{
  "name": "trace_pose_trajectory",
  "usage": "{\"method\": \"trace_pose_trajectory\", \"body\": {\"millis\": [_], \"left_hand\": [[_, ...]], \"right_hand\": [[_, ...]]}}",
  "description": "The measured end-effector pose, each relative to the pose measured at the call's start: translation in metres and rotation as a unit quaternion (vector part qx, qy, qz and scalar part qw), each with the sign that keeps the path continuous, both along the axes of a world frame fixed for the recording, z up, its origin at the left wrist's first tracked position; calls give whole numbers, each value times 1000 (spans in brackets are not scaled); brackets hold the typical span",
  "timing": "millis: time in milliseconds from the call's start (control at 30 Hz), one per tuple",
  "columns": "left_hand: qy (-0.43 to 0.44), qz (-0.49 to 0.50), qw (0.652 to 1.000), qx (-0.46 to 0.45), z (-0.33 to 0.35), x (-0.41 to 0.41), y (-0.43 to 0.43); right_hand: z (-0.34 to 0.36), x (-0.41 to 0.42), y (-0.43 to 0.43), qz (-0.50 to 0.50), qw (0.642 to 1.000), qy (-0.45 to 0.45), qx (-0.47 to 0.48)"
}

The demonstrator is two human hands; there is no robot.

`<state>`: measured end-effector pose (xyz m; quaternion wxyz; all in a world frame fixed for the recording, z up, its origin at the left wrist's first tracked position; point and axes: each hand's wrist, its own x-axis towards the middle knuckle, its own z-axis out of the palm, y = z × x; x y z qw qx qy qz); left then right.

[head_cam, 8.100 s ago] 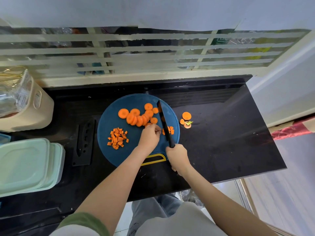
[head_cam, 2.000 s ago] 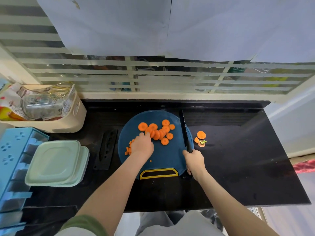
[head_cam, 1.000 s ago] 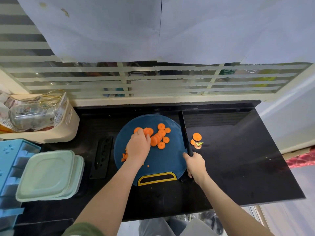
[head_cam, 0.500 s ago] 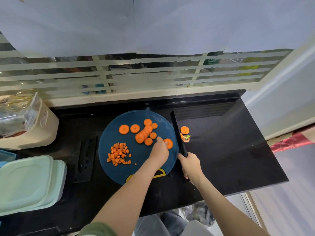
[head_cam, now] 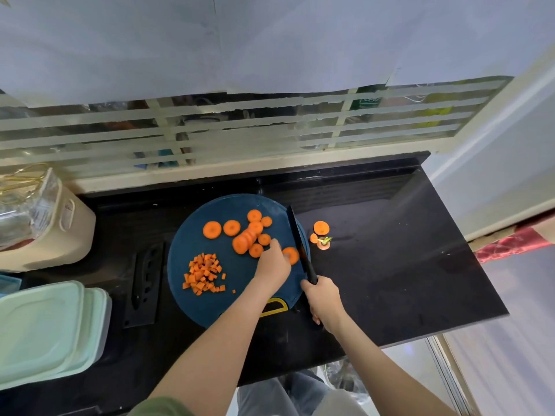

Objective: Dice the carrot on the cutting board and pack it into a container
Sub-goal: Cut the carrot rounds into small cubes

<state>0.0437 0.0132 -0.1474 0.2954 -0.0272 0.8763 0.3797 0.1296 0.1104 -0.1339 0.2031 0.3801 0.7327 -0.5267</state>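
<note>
A single carrot round [head_cam: 290,255] is pinned flat near the 3 o'clock edge of the cutting board [head_cam: 192,304], just beside the knife [head_cam: 299,244], by the fingertips of the left hand [head_cam: 272,269], which is curled narrow over it. The knife handle is gripped closed in the right hand [head_cam: 322,298], the blade being laid along the board's right edge with its tip toward 12 o'clock. A cluster of uncut carrot slices [head_cam: 244,234] is seen from the board's centre toward 12 o'clock, some overlapping, and a heap of diced carrot [head_cam: 204,274] is gathered toward 8 o'clock. Off the board, at 3 o'clock on the dark surface [head_cam: 390,250], trimmed carrot ends [head_cam: 320,234] with a bit of green stem are left. The pale green lidded containers [head_cam: 45,328] are stacked well apart at 9 o'clock on the surface, closed. The dicing step is judged to be in hand and roughly partway done, packing not yet begun. The next move would call for the round to be cut into strips and then crosswise, with fingertips kept tucked back from the blade.
</note>
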Motion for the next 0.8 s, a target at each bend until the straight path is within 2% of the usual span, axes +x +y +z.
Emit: {"method": "trace_pose_trajectory", "body": {"millis": [300,567,700,800], "left_hand": [[-37,84,993,73,2,-7,0],[-45,119,990,67,4,-7,2],[-93,160,981,56,8,-16,7],[-130,151,979,33,9,-24,10]], "right_hand": [[-1,-18,-6,4,1000,-4,-4],[12,-16,-7,-13,1000,0,1],[14,-17,-13,-8,1000,-17,0],[13,-20,-16,-13,1000,-27,6]]}}
